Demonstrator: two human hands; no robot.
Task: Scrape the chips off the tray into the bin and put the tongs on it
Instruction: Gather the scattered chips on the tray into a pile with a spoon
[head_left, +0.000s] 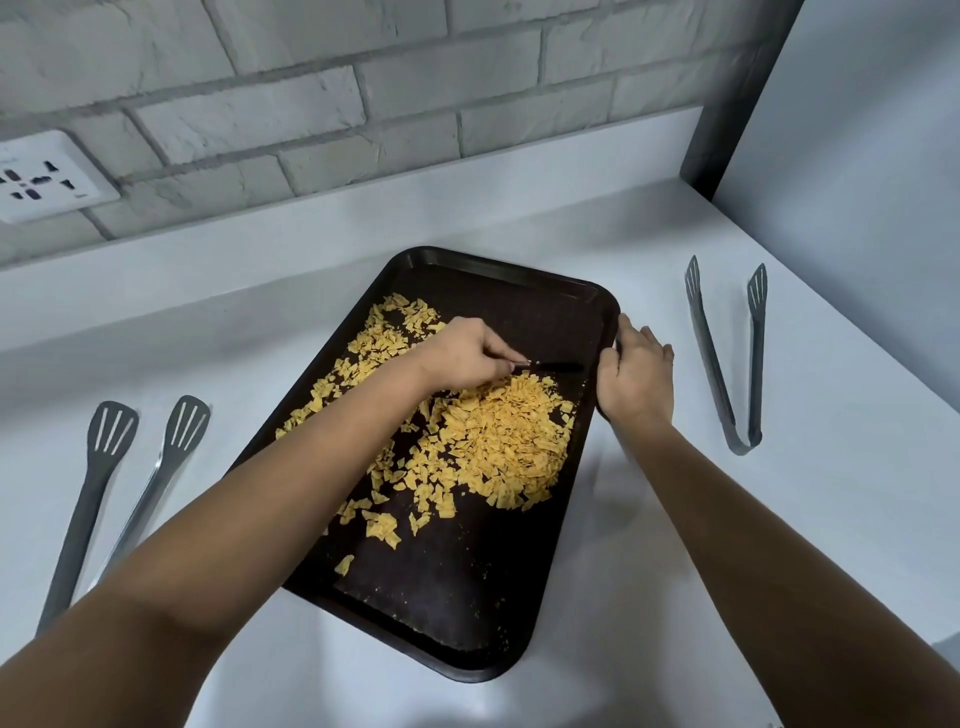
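A dark brown tray (457, 613) lies at an angle on the white counter. Broken yellow chips (504, 447) cover its far half, heaped thickest toward the right side. My left hand (462, 358) reaches across the tray and is shut on a thin dark scraper (558, 367), whose blade rests on the tray just above the heap. My right hand (636, 374) grips the tray's right rim. One pair of grey tongs (727, 353) lies on the counter right of the tray. A second pair of grey tongs (119, 483) lies to the left. No bin is in view.
A white brick wall rises behind the counter, with a power socket (44, 179) at the left. A dark post (737, 98) and a white side panel (857, 156) close off the right. The white counter (623, 649) extends around the tray.
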